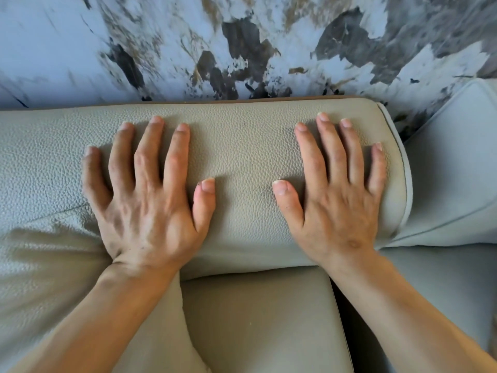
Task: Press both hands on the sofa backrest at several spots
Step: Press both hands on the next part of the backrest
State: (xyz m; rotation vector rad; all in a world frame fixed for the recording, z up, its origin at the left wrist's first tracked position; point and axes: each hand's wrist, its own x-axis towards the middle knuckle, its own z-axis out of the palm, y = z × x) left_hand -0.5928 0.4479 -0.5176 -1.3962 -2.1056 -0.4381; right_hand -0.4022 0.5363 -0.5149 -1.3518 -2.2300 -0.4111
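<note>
The sofa backrest (242, 152) is a rounded cushion of grey-beige pebbled leather that runs across the middle of the head view. My left hand (148, 200) lies flat on it, palm down, fingers spread, left of centre. My right hand (336, 195) lies flat on it in the same way, close to the backrest's right end. Both palms touch the leather, and the cushion creases under the left wrist. Neither hand holds anything.
A marbled wall (242, 44) in white, grey and brown rises right behind the backrest. A seat cushion (258, 319) lies between my forearms. A paler grey sofa section (454, 168) adjoins on the right, past the piped end of the backrest.
</note>
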